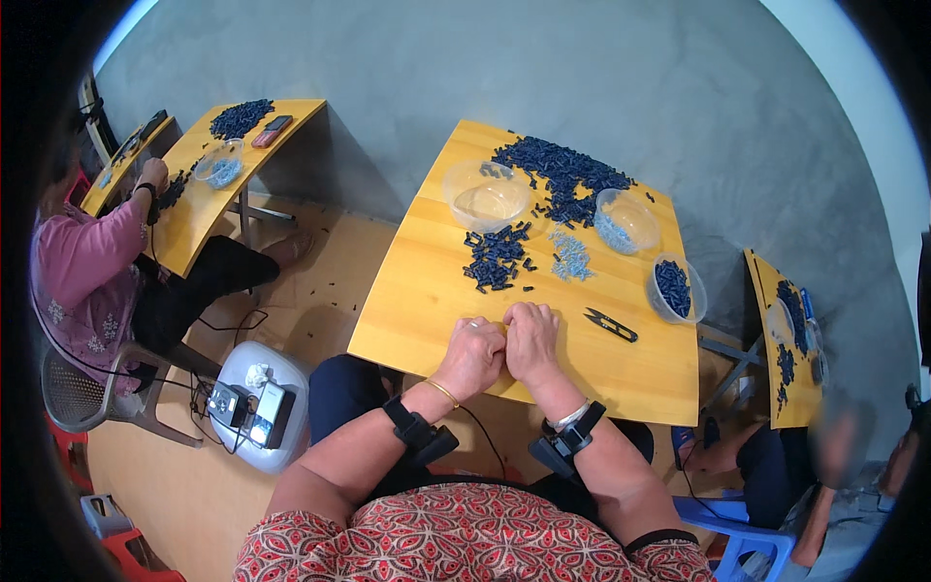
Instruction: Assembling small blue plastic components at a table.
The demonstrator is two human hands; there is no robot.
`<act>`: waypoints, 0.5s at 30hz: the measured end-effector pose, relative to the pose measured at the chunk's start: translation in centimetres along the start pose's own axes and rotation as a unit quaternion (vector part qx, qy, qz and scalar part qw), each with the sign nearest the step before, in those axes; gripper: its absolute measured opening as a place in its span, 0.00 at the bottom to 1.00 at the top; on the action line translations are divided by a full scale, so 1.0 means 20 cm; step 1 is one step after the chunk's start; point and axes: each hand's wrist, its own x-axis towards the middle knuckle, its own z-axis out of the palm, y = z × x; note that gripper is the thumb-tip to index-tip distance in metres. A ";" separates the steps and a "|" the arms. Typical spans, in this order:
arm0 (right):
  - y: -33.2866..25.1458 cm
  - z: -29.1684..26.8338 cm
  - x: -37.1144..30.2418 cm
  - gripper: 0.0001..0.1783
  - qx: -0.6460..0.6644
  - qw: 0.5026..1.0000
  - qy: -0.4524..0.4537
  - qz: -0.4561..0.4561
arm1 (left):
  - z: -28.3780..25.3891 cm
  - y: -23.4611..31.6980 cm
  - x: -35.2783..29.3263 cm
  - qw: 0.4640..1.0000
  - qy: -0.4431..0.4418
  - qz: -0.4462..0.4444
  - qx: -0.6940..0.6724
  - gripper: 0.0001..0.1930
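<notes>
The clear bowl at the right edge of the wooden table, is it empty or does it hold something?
Not empty. The clear bowl stands upright and holds dark blue small parts, visible through its wall.

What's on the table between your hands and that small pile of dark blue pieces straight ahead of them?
Nothing: in the head view, the stretch of yellow table from the hands up to the small pile of dark blue pieces is bare wood.

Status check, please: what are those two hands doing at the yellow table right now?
Left hand and right hand closed together at table edge. Contents hidden. Dark pieces, snips lie apart.
</notes>
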 end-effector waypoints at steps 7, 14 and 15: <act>0.02 0.02 0.00 0.03 0.017 1.000 0.012 -0.017 | 0.03 -0.03 0.00 1.000 -0.005 -0.004 0.002 0.05; 0.00 0.00 0.02 0.04 -0.028 0.999 0.007 -0.017 | 0.02 -0.04 0.01 1.000 -0.017 -0.009 0.023 0.05; -0.01 0.00 0.02 0.04 -0.028 1.000 -0.002 -0.013 | 0.01 -0.04 0.01 1.000 -0.014 -0.007 0.026 0.05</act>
